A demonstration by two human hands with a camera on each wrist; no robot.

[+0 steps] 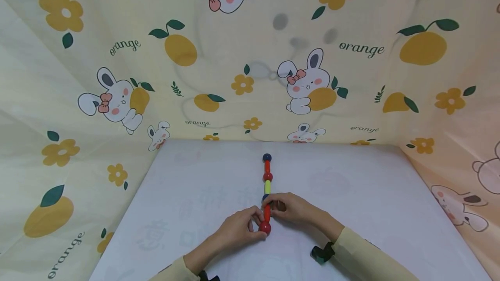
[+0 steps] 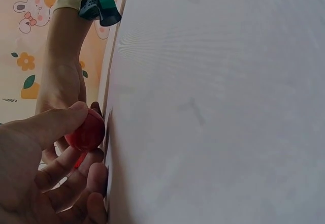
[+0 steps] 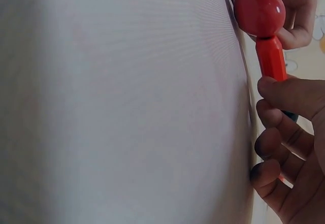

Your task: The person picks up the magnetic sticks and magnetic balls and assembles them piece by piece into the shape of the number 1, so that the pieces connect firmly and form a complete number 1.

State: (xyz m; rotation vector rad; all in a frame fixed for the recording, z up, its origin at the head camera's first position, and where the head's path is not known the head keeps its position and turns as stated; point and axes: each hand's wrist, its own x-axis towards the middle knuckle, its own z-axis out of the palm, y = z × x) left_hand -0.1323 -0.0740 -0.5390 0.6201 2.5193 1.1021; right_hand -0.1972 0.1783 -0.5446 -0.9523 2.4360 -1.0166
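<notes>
A straight chain of balls and rods lies on the white table. From its far end come a dark blue ball [image 1: 267, 157], a red rod [image 1: 267, 166], a red ball [image 1: 268, 177], a yellow rod [image 1: 267, 187] and a second blue ball [image 1: 265, 197], partly hidden by fingers. A near red rod [image 3: 271, 59] and a glossy near red ball [image 2: 87, 131] finish it. My left hand [image 1: 243, 228] holds the near red ball between thumb and fingers. On the other side, my right hand [image 1: 293, 207] pinches the near red rod close to the second blue ball.
The white table [image 1: 187, 177] reaches back to a cream curtain [image 1: 234, 47] printed with rabbits, oranges and flowers. A dark wrist-worn device [image 1: 322, 253] sits at the right sleeve, low over the table.
</notes>
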